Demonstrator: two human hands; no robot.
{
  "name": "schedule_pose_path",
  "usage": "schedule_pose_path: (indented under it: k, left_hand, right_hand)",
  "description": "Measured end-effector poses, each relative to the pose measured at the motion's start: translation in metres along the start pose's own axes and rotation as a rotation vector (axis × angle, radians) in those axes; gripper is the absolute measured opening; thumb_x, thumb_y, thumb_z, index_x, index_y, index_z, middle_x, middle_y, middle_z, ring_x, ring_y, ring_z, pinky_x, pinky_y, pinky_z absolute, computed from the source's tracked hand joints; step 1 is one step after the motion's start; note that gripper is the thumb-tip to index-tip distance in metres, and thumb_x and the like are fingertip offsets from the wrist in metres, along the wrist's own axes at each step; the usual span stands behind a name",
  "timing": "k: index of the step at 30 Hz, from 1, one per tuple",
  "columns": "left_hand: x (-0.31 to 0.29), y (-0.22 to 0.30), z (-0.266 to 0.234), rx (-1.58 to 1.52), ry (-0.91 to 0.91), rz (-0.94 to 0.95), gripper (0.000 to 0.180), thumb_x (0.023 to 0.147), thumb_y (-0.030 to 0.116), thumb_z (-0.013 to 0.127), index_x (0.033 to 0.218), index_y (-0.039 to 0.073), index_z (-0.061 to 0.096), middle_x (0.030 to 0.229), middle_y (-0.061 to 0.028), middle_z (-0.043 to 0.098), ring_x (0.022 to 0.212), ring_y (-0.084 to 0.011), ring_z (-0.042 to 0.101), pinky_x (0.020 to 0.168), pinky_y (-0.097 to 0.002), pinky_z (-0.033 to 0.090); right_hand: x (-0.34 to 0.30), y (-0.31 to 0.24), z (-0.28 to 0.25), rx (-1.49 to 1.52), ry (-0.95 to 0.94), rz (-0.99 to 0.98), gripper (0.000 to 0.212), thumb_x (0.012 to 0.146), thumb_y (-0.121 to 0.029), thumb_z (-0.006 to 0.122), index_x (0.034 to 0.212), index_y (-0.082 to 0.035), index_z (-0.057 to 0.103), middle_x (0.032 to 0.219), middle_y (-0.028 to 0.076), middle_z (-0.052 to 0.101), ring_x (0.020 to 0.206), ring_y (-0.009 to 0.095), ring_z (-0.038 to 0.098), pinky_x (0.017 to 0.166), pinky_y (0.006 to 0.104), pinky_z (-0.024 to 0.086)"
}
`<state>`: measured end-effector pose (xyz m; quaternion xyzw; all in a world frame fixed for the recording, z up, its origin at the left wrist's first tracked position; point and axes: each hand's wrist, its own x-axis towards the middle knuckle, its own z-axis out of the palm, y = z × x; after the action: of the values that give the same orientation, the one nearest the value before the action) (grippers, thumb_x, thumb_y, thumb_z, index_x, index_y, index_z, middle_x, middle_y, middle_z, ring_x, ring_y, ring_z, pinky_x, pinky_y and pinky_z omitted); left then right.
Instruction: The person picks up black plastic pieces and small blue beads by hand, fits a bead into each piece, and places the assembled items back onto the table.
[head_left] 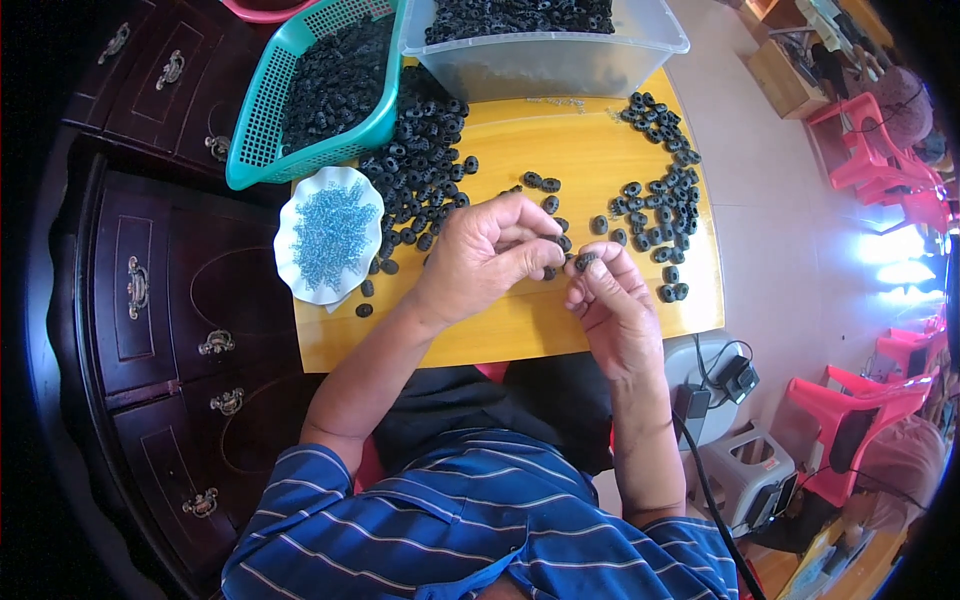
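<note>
One black ring pinched between right fingers.

Head camera looks steeply down, close over the yellow tabletop.

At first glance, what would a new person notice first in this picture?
The eye goes first to the two hands meeting at the middle of the yellow board: the left hand and right hand pinch a small black ring between their fingertips. Around them lie heaps of black rings, more filling the teal basket at upper left. Beside it, a white scalloped dish of pale blue beads stands out.
</note>
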<state>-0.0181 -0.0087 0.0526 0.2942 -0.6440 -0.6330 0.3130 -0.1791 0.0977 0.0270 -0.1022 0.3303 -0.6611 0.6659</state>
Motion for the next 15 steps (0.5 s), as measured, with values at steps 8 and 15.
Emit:
schedule_pose_path:
  k: [8, 15]
  left_hand:
    - [-0.0004, 0.0026, 0.0009, -0.022, -0.039, -0.071, 0.015, 0.094, 0.007, 0.064, 0.106, 0.000, 0.068, 0.086, -0.0057, 0.072, 0.073, -0.0064, 0.064, 0.066, -0.0205, 0.051]
    - [0.0000, -0.0028, -0.0005, -0.068, -0.094, -0.125, 0.012, 0.095, 0.008, 0.063, 0.103, 0.000, 0.068, 0.085, -0.0054, 0.071, 0.074, -0.0071, 0.064, 0.066, -0.0212, 0.052]
  right_hand:
    - [-0.0019, 0.0026, 0.0047, -0.210, 0.030, -0.114, 0.017, 0.097, -0.011, 0.062, 0.113, -0.004, 0.062, 0.100, 0.005, 0.066, 0.087, 0.010, 0.061, 0.077, 0.0228, 0.050]
    - [-0.0023, 0.0029, 0.0056, -0.234, 0.044, -0.149, 0.017, 0.097, -0.011, 0.062, 0.112, -0.004, 0.062, 0.100, 0.005, 0.066, 0.085, 0.010, 0.061, 0.077, 0.0231, 0.049]
